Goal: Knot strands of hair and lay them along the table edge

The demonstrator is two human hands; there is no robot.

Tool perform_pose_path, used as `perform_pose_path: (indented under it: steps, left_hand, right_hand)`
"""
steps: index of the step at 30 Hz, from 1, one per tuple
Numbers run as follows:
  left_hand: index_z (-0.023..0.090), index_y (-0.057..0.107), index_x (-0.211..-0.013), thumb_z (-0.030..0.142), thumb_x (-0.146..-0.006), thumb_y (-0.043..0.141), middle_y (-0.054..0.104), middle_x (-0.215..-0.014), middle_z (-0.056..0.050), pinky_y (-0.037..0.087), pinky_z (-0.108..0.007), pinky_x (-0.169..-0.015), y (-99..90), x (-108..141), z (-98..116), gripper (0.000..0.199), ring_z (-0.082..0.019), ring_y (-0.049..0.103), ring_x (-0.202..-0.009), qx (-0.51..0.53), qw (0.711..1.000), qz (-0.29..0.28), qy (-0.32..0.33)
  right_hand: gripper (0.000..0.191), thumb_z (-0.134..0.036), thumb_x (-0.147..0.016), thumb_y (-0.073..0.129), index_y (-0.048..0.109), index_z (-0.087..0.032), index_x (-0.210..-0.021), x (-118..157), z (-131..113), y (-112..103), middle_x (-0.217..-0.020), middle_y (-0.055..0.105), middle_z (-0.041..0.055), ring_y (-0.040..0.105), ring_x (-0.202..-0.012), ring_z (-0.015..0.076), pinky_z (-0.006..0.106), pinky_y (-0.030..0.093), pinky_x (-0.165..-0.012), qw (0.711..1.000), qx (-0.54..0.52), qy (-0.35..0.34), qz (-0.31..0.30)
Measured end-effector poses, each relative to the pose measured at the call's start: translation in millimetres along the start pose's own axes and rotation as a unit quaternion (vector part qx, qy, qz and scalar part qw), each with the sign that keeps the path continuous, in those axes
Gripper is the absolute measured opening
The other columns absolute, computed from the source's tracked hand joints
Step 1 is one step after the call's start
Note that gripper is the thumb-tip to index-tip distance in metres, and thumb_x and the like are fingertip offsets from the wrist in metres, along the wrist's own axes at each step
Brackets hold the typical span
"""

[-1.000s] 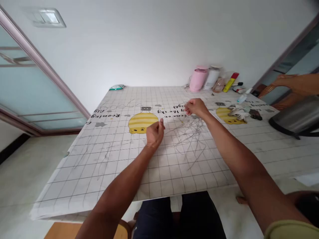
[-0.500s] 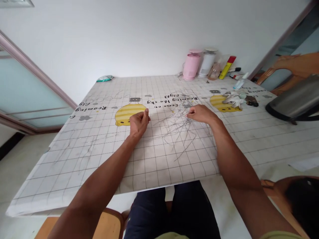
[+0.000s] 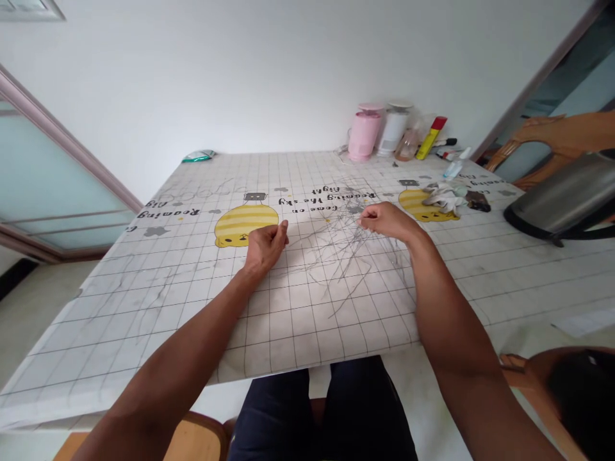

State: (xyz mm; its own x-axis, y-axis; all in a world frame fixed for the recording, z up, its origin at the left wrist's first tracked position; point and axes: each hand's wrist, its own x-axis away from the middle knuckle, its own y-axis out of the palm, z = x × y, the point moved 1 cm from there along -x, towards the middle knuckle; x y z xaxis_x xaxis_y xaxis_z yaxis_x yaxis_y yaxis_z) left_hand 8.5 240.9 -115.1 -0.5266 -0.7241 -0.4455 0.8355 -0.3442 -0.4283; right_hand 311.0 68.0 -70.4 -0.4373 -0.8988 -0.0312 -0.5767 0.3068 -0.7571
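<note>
A loose tangle of thin dark strands (image 3: 342, 246), like thread or fine wire, spreads over the checked tablecloth (image 3: 298, 320). My right hand (image 3: 384, 221) is closed in a pinch at the tangle's right side, its fingertips on the thin strands. To the left of the tangle, my left hand (image 3: 265, 246) is closed, thumb up, near the printed yellow balloon (image 3: 240, 218). A faint strand stretches between the two hands, but what sits inside the left fingers is too small to make out.
Along the wall stand a pink cylinder (image 3: 364, 134), a white cylinder (image 3: 393, 131), a clear bottle (image 3: 407, 146) and a red-and-yellow tube (image 3: 431, 137). Crumpled white cloth (image 3: 444, 197) and a steel kettle (image 3: 567, 192) are on the right. A green packet (image 3: 198, 156) lies at the back left.
The view has shifted slightly, so everything sits a little lower and further left. Both hands keep nearly the same closed poses beside the tangle.
</note>
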Motion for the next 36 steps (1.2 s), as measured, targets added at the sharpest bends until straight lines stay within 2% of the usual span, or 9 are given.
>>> perform_pose_path:
  steps: [5, 9, 13, 20, 23, 25, 27, 31, 36]
  left_hand:
    - [0.019, 0.066, -0.058, 0.059, -0.107, 0.056, 0.060, -0.053, -0.003, 0.043, -0.027, -0.057, -1.1, 1.8, 4.6, 0.064, -0.015, 0.056, -0.052, -0.015, 1.000, -0.015, -0.004]
    - [0.019, 0.064, -0.057, 0.059, -0.107, 0.056, 0.060, -0.054, -0.002, 0.042, -0.028, -0.056, -2.4, 3.9, 9.0, 0.064, -0.015, 0.055, -0.052, -0.012, 1.000, -0.014, 0.003]
    - [0.019, 0.063, -0.057, 0.060, -0.107, 0.055, 0.062, -0.056, -0.003, 0.043, -0.029, -0.058, -3.0, 5.6, 11.9, 0.065, -0.015, 0.056, -0.053, -0.016, 1.000, -0.013, 0.016]
    - [0.019, 0.064, -0.060, 0.061, -0.108, 0.055, 0.061, -0.057, -0.003, 0.043, -0.029, -0.058, -6.5, 4.8, 10.2, 0.064, -0.016, 0.057, -0.056, -0.005, 1.000, 0.000, 0.003]
    - [0.018, 0.072, -0.076, 0.060, -0.104, 0.063, 0.066, -0.066, -0.004, 0.045, -0.028, -0.057, -4.0, 5.7, 9.2, 0.051, -0.016, 0.059, -0.059, 0.035, 0.999, -0.021, -0.010]
    - [0.018, 0.078, -0.100, 0.058, -0.100, 0.070, 0.071, -0.078, -0.005, 0.048, -0.027, -0.056, 1.1, 8.4, 12.1, 0.041, -0.015, 0.060, -0.061, 0.096, 0.992, -0.070, -0.042]
    - [0.017, 0.076, -0.124, 0.055, -0.096, 0.077, 0.074, -0.094, -0.007, 0.051, -0.027, -0.055, 8.0, 12.8, 18.9, 0.047, -0.015, 0.064, -0.065, 0.169, 0.975, -0.124, -0.078]
    - [0.016, 0.069, -0.141, 0.053, -0.093, 0.082, 0.073, -0.108, -0.012, 0.053, -0.026, -0.055, 20.4, 21.9, 37.2, 0.062, -0.016, 0.069, -0.074, 0.287, 0.939, -0.159, -0.106]
    - [0.018, 0.078, -0.129, 0.056, -0.097, 0.077, 0.072, -0.092, -0.007, 0.050, -0.024, -0.052, 25.6, 25.2, 45.9, 0.049, -0.015, 0.065, -0.069, 0.323, 0.936, -0.084, -0.111]
  right_hand:
    - [0.022, -0.035, -0.088, 0.077, 0.068, -0.019, -0.076, 7.6, 1.3, -11.8, -0.064, 0.064, 0.0008, 0.050, -0.055, 0.0120, 0.023, 0.034, -0.049, 0.994, -0.104, 0.028, 0.015]
    - [0.017, -0.027, -0.085, 0.078, 0.068, -0.017, -0.075, 11.0, -1.4, -18.8, -0.054, 0.052, -0.0018, 0.039, -0.046, 0.0086, 0.022, 0.022, -0.042, 0.980, -0.181, 0.061, 0.056]
    - [0.016, -0.023, -0.080, 0.082, 0.068, -0.015, -0.076, 13.4, -1.5, -23.7, -0.051, 0.044, -0.0044, 0.027, -0.040, 0.0055, 0.022, 0.013, -0.039, 0.945, -0.314, 0.080, 0.054]
    - [0.016, -0.019, -0.076, 0.084, 0.073, -0.011, -0.085, 13.4, -7.4, -27.1, -0.052, 0.038, -0.0086, 0.022, -0.040, 0.0037, 0.018, 0.015, -0.035, 0.868, -0.491, 0.062, 0.017]
    - [0.014, -0.018, -0.079, 0.082, 0.069, -0.015, -0.084, 9.1, -25.3, -10.2, -0.055, 0.045, -0.0071, 0.028, -0.041, 0.0044, 0.017, 0.020, -0.034, 0.817, -0.576, 0.016, 0.031]
    - [0.015, -0.018, -0.080, 0.081, 0.065, -0.017, -0.081, 6.1, -40.0, 9.3, -0.062, 0.056, -0.0036, 0.040, -0.043, 0.0061, 0.018, 0.025, -0.035, 0.788, -0.613, 0.002, 0.055]
    - [0.017, -0.022, -0.081, 0.080, 0.063, -0.019, -0.080, 4.6, -54.2, 32.2, -0.070, 0.067, 0.0010, 0.054, -0.049, 0.0099, 0.020, 0.033, -0.036, 0.777, -0.625, -0.001, 0.079]
    - [0.028, -0.037, -0.084, 0.084, 0.062, -0.021, -0.089, 8.9, -76.4, 73.4, -0.088, 0.078, 0.0084, 0.072, -0.065, 0.0191, 0.026, 0.049, -0.046, 0.790, -0.609, -0.040, 0.047]
    - [0.043, -0.054, -0.087, 0.083, 0.055, -0.025, -0.100, 20.1, -92.1, 98.7, -0.100, 0.079, 0.0097, 0.079, -0.081, 0.0246, 0.028, 0.054, -0.053, 0.826, -0.563, -0.043, -0.010]
